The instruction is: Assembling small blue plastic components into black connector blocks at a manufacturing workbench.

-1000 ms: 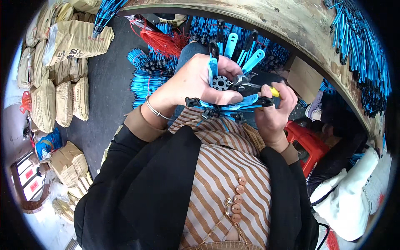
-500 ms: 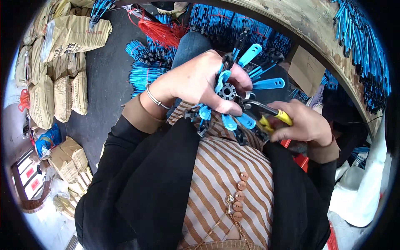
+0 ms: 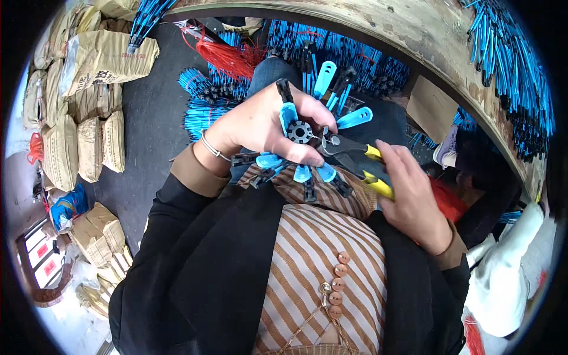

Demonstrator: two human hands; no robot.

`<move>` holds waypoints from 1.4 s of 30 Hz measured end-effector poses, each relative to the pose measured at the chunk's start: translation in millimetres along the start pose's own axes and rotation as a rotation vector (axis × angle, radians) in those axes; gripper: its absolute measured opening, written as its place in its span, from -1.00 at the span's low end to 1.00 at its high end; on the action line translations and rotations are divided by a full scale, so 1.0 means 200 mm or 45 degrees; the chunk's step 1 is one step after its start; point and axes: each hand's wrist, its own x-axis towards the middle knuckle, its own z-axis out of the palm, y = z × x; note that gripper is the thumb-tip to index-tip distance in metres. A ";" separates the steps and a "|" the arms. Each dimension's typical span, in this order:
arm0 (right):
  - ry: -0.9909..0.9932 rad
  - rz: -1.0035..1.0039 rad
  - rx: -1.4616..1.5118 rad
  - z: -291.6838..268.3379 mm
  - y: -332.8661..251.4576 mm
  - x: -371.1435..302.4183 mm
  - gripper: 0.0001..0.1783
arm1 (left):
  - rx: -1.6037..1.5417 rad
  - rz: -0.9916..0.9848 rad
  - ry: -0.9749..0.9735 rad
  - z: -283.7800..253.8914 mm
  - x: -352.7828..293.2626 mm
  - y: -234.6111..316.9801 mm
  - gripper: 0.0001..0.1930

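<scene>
My left hand [image 3: 261, 123] grips a black slotted hub [image 3: 300, 132], thumb below it and fingers curled behind. From the hub fan out several light blue flat arms [image 3: 355, 118] with rounded, holed ends, and blue-and-black rods [image 3: 307, 66] between them. In my right hand [image 3: 412, 198] is a pair of pincers [image 3: 377, 184] with yellow grips, its handles spread apart. Their dark metal jaws [image 3: 329, 143] are beside the hub, at a short bit of thin wire close to my left fingertips. Whether the jaws touch the wire I cannot tell.
Bundles of blue-and-black rods [image 3: 207, 115] stand beyond my knees, with red plastic strands [image 3: 228, 58] beside them. More rods [image 3: 515, 89] lie on a wooden bench [image 3: 408, 26] along the far right. Brown sacks [image 3: 59, 145] pile up at the left; a cardboard piece [image 3: 431, 109] leans under the bench.
My left hand and the hub have shifted left. The arms have turned a little counterclockwise. My right hand has moved lower and its pincers' handles are now wider apart.
</scene>
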 end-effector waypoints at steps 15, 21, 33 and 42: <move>-0.299 0.263 0.895 0.16 0.06 -0.02 -0.32 | 0.034 0.056 -0.093 0.00 0.01 0.01 -0.64; -0.189 -0.126 0.223 -0.06 0.11 -0.04 -0.26 | -0.001 0.127 -0.022 0.04 0.01 -0.01 -0.64; -1.030 0.419 2.155 0.33 0.34 -0.04 -0.13 | 0.100 0.089 -0.063 0.03 0.00 0.02 -0.64; -0.218 0.175 0.227 0.05 0.09 -0.02 -0.30 | 0.182 -0.084 0.151 0.07 0.00 0.03 -0.68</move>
